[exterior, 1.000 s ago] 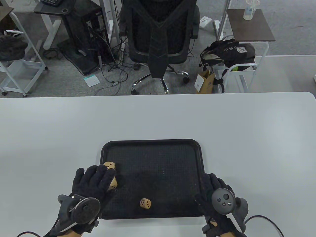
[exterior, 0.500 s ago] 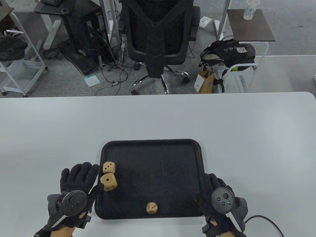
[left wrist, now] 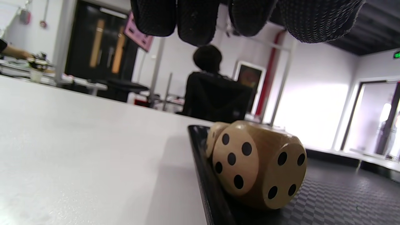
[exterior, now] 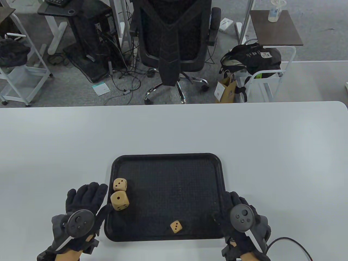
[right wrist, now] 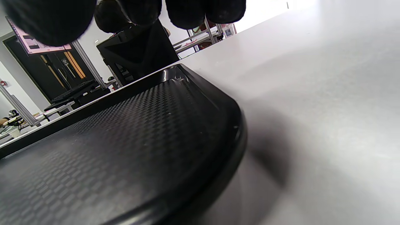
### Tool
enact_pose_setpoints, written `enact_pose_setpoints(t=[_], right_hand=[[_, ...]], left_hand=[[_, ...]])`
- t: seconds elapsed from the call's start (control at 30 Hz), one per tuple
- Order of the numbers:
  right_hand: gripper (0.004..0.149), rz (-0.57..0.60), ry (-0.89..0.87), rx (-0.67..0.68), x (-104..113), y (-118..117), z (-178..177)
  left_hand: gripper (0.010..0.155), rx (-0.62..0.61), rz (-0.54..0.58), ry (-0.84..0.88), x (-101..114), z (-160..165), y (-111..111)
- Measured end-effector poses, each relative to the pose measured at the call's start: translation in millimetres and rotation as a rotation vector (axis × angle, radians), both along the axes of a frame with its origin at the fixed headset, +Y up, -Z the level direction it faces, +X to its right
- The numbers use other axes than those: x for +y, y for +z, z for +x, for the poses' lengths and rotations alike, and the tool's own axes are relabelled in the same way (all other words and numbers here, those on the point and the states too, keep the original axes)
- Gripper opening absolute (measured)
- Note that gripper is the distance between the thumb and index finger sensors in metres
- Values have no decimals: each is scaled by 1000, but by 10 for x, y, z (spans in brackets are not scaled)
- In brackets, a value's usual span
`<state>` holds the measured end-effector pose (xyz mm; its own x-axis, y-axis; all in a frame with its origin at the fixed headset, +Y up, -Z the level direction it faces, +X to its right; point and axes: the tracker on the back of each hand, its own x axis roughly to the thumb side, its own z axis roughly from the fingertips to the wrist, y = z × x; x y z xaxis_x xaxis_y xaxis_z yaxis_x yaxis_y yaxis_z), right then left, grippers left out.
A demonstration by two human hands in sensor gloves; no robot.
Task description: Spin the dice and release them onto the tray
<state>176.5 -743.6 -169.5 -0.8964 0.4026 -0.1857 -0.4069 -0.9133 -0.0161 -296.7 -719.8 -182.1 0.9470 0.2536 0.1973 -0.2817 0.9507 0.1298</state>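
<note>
A black tray (exterior: 168, 159) lies on the white table with three wooden dice in it. A large die (exterior: 120, 200) (left wrist: 259, 164) and a smaller die (exterior: 120, 184) sit against the tray's left rim. A third small die (exterior: 176, 226) lies tilted near the front rim. My left hand (exterior: 87, 194) rests flat on the table just left of the tray, fingers straight, holding nothing. My right hand (exterior: 235, 202) lies at the tray's right front corner with relaxed fingers over the rim (right wrist: 218, 103), holding nothing.
The white table (exterior: 174, 130) stretches wide beyond the tray. Past its far edge stand a black office chair (exterior: 174, 35), a computer tower (exterior: 92, 35), a small side table (exterior: 274, 27) and a bag (exterior: 250, 58) on the floor.
My left hand drew back off the dice to the table left of the tray. The third small die rolled rightward along the tray's front and shows a new face.
</note>
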Motion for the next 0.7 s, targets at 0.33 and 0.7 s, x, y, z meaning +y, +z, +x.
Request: enact_pose_setpoints(t=[0.33, 0.7], right_hand=[[78, 6, 13, 8, 3, 1, -19], [79, -2, 50, 1, -36, 2, -66]], left_hand=[[68, -10, -5, -8, -22, 27, 3], [68, -44, -23, -61, -82, 141, 24]])
